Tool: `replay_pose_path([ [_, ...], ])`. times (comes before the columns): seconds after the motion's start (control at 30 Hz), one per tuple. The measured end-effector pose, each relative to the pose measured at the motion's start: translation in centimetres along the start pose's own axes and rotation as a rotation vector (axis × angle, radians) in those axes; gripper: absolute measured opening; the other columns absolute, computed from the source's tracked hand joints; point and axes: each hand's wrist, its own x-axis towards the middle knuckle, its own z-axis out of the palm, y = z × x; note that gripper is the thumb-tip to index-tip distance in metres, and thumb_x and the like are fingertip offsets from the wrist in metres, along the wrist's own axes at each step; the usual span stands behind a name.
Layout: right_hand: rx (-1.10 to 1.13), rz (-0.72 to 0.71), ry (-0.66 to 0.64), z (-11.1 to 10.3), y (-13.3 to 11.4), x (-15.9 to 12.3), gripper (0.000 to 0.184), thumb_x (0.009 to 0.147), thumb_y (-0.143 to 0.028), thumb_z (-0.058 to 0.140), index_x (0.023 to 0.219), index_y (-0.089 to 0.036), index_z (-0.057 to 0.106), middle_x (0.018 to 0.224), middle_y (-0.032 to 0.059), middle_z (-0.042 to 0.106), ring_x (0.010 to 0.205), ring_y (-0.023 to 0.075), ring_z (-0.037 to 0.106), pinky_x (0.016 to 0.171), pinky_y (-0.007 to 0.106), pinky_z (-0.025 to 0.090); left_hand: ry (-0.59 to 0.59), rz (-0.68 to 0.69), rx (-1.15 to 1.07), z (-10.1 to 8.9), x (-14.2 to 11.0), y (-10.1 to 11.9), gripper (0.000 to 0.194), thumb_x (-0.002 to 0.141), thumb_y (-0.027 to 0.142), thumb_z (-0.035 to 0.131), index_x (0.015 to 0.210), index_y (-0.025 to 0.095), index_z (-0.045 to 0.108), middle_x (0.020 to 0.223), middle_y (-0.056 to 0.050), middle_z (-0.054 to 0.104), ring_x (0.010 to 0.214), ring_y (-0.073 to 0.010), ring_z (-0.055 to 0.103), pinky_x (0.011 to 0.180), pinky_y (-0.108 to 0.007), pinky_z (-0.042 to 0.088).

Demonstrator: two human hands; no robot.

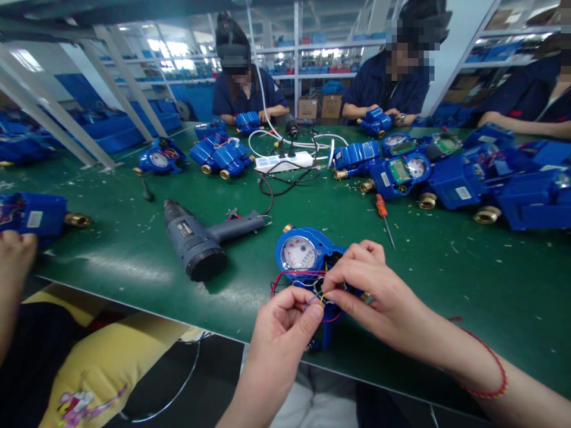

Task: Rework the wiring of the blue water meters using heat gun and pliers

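Note:
A blue water meter with a round white dial lies in front of me, its wiring side toward me. Red, black, white, yellow and blue wires come out of it. My left hand pinches thin wires between thumb and forefinger, at the meter's near side. Just to the right, my right hand has thumb and forefinger closed on a yellow wire. The fingertips of both hands nearly meet. Part of the meter's open housing is hidden behind my right hand.
A grey heat gun lies left of the meter, and an orange screwdriver lies beyond it. A white power strip with cables sits mid-table. More blue meters crowd the right. Co-workers sit opposite; another person's hand is at left.

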Motion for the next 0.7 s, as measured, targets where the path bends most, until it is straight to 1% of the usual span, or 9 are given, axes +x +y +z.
replay_pose_path([
  [0.1,-0.021,-0.023,0.003,0.06,0.16,-0.05,0.01,0.093,-0.015,0.054,0.084,-0.02,0.055,0.077,-0.0043,0.062,0.08,0.0138,0.046,0.085,0.036,0.024,0.027,0.027,0.038,0.1,0.15,-0.12,0.027,0.07,0.04,0.078,0.074,0.015,0.067,0.062,0.003,0.054,0.055,-0.0069,0.038,0.05,-0.018,0.03],
  [0.23,-0.067,-0.03,-0.02,0.07,0.59,-0.23,0.01,0.092,-0.015,0.055,0.085,-0.021,0.056,0.079,-0.0046,0.064,0.082,0.0142,0.046,0.09,0.038,0.023,0.084,0.043,0.002,0.0,-0.17,-0.23,0.023,0.074,0.037,0.075,0.072,0.016,0.065,0.063,0.003,0.056,0.057,-0.0074,0.042,0.052,-0.017,0.033],
  [0.3,-0.069,-0.025,0.001,0.12,0.76,-0.35,0.01,0.092,-0.014,0.055,0.084,-0.021,0.057,0.079,-0.0045,0.065,0.083,0.0146,0.047,0.09,0.038,0.023,0.1,0.037,-0.014,-0.12,-0.41,-0.19,0.021,0.076,0.034,0.073,0.072,0.016,0.064,0.063,0.002,0.056,0.059,-0.0078,0.045,0.055,-0.017,0.035],
  [0.4,-0.058,-0.035,0.064,0.25,0.8,-0.49,0.011,0.093,-0.015,0.055,0.083,-0.021,0.057,0.079,-0.0039,0.065,0.084,0.0149,0.048,0.089,0.038,0.025,0.079,0.01,-0.019,-0.26,-0.52,-0.1,0.016,0.077,0.032,0.071,0.075,0.017,0.066,0.064,0.001,0.06,0.06,-0.0087,0.047,0.055,-0.018,0.035],
  [0.47,-0.054,-0.05,0.089,0.36,0.68,-0.53,0.01,0.093,-0.016,0.055,0.084,-0.021,0.057,0.079,-0.0036,0.065,0.084,0.0149,0.049,0.089,0.038,0.025,0.073,0.018,0.002,-0.19,-0.38,-0.04,0.017,0.078,0.033,0.07,0.075,0.016,0.068,0.064,0.0,0.06,0.059,-0.009,0.046,0.054,-0.018,0.035],
  [0.53,-0.065,-0.073,0.093,0.47,0.5,-0.53,0.011,0.093,-0.017,0.054,0.083,-0.02,0.058,0.078,-0.0033,0.065,0.083,0.015,0.049,0.09,0.038,0.025,0.093,0.036,0.051,0.05,-0.19,0.06,0.021,0.075,0.035,0.071,0.07,0.015,0.068,0.06,0.001,0.057,0.056,-0.0085,0.044,0.052,-0.019,0.033],
  [0.63,-0.103,-0.095,0.092,0.64,0.27,-0.52,0.013,0.094,-0.019,0.054,0.081,-0.019,0.059,0.076,-0.0026,0.065,0.082,0.0158,0.048,0.09,0.04,0.025,0.116,0.033,0.118,0.52,-0.06,0.29,0.026,0.068,0.036,0.076,0.062,0.015,0.063,0.054,0.003,0.05,0.051,-0.0073,0.037,0.048,-0.019,0.029],
  [0.7,-0.137,-0.101,0.111,0.75,0.23,-0.56,0.013,0.093,-0.017,0.054,0.081,-0.019,0.059,0.077,-0.0023,0.066,0.081,0.0161,0.048,0.09,0.04,0.025,0.105,0.025,0.125,0.69,-0.14,0.44,0.029,0.069,0.038,0.076,0.061,0.015,0.059,0.053,0.004,0.047,0.051,-0.0073,0.035,0.048,-0.019,0.027],
])
